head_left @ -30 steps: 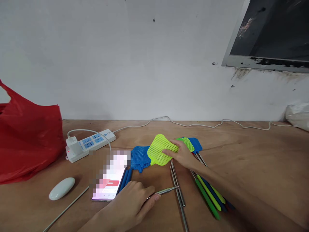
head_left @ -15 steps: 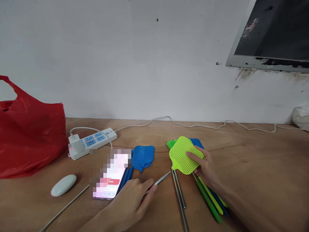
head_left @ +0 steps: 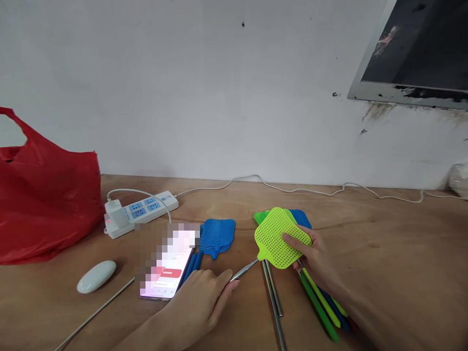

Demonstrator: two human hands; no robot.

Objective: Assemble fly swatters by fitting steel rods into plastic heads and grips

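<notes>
My right hand [head_left: 310,251] pinches a yellow-green perforated fly swatter head [head_left: 280,238], thumb on top. Closed around a thin silver metal rod [head_left: 245,269] is my left hand [head_left: 204,302]; the rod's tip meets the neck of the yellow-green head. Behind that head, a green swatter head [head_left: 260,217] and a blue one [head_left: 302,219] show in part. Two loose metal rods [head_left: 272,297] lie just below. Green handle grips [head_left: 319,307] and other coloured ones lie under my right forearm. Another blue swatter head [head_left: 218,237] rests beside the phone.
A lit, partly blurred phone [head_left: 171,273] lies left of my left hand, over blue handle grips [head_left: 192,265]. Farther left are a white power strip [head_left: 146,209], a smooth white oval object [head_left: 97,276] and a red plastic bag [head_left: 47,204]. A white cable [head_left: 292,189] runs along the wall.
The rod's tip, just short of the yellow-green head's neck before, now meets it. The head has shifted slightly down and left in my right hand.
</notes>
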